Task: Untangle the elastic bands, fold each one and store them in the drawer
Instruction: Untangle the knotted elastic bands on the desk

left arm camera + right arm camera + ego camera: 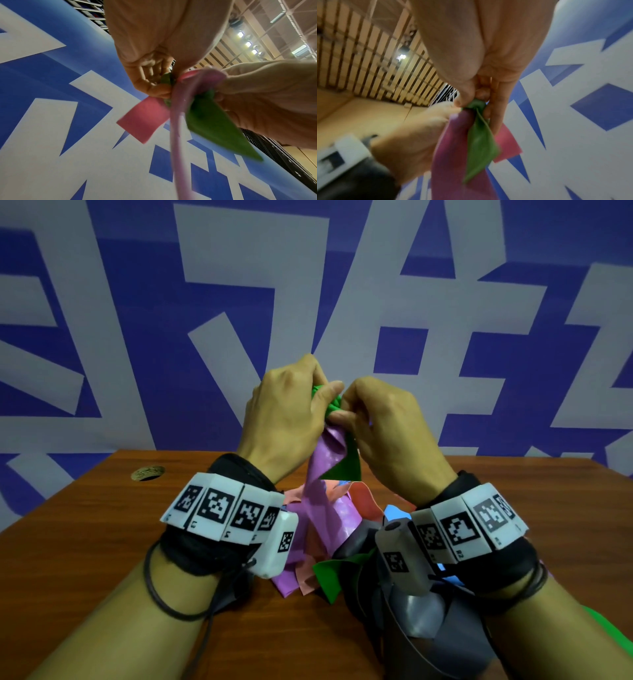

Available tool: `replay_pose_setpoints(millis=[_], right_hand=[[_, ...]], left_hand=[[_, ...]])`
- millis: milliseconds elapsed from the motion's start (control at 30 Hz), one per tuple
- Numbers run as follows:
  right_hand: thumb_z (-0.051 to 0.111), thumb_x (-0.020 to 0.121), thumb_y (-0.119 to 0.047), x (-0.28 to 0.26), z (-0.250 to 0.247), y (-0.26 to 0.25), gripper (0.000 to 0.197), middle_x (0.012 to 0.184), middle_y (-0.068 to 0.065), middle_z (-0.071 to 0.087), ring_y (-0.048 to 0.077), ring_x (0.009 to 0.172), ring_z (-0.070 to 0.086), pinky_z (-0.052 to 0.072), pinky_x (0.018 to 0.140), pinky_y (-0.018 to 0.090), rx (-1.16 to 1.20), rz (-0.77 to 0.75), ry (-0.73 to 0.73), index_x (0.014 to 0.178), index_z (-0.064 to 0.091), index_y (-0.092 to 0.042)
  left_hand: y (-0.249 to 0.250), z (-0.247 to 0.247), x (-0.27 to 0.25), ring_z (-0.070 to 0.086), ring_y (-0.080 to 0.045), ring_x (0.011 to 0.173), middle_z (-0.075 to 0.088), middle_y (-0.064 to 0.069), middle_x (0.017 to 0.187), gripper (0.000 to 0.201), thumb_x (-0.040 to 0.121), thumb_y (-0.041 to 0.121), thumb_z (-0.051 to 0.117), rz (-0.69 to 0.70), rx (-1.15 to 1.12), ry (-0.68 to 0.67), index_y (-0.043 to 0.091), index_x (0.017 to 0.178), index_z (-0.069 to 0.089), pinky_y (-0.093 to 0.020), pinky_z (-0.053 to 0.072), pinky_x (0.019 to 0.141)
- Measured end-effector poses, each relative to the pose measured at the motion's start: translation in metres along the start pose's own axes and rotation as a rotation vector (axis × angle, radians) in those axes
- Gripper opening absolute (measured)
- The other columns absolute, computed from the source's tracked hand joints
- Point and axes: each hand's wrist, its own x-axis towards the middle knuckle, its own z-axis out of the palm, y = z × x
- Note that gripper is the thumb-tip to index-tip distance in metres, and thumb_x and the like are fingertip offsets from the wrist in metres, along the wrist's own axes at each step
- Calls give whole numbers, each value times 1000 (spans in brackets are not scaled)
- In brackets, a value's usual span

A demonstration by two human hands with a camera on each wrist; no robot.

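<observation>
The elastic bands are flat, shiny rubber strips of several colours, knotted into one bundle. The green elastic band (334,402) is bunched into a tight knot at the top, and a pointed end of it hangs down beside the wide purple elastic band (325,474), which runs from the knot down to the heap. A pink elastic band (144,120) sticks out from the same knot. The other bands, grey (421,614), salmon and blue, lie in a loose heap on the brown wooden tabletop (102,525), under the wrists.

Both hands are raised above the tabletop, close together, knuckles up. The left hand (284,419) pinches the green knot with thumb and curled fingers. The right hand (387,426) pinches the same knot from the other side.

No drawer is visible.
</observation>
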Motion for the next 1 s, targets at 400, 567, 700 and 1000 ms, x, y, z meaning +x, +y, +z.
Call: replay_pose_setpoints(millis=[400, 567, 700, 1000], right_hand=[[62, 94, -21, -1, -16, 4, 14, 72, -1, 61, 20, 72, 60, 52, 70, 39, 282, 11, -140, 81, 59, -15], [65, 92, -32, -5, -5, 5, 18, 68, -4, 50, 14, 63, 48, 41, 58, 32, 62, 26, -29, 90, 59, -15], [60, 85, -58, -6, -1, 5, 37, 67, -13, 42, 7, 63, 43, 36, 56, 33, -51, 28, -20, 81, 53, -22], [68, 88, -19, -2, -6, -2, 26, 65, -11, 42, 7, 61, 42, 33, 58, 15, 100, -89, -14, 71, 50, -11]], left_hand=[[-3, -11, 4, 64, -9, 60, 68, 2, 69, 23, 93, 28, 68, -59, -200, 33, 12, 77, 64, -22, 51, 53], [-2, -12, 2, 62, -6, 48, 64, 0, 59, 26, 90, 25, 72, -41, -183, 110, 11, 71, 62, -10, 41, 43], [1, -6, -1, 62, -10, 51, 65, 3, 59, 27, 89, 31, 72, 9, -140, 85, 13, 70, 64, -34, 55, 55], [-2, -8, 1, 65, -9, 54, 67, 6, 63, 21, 89, 21, 72, -68, -268, 34, 16, 70, 64, -35, 56, 57]])
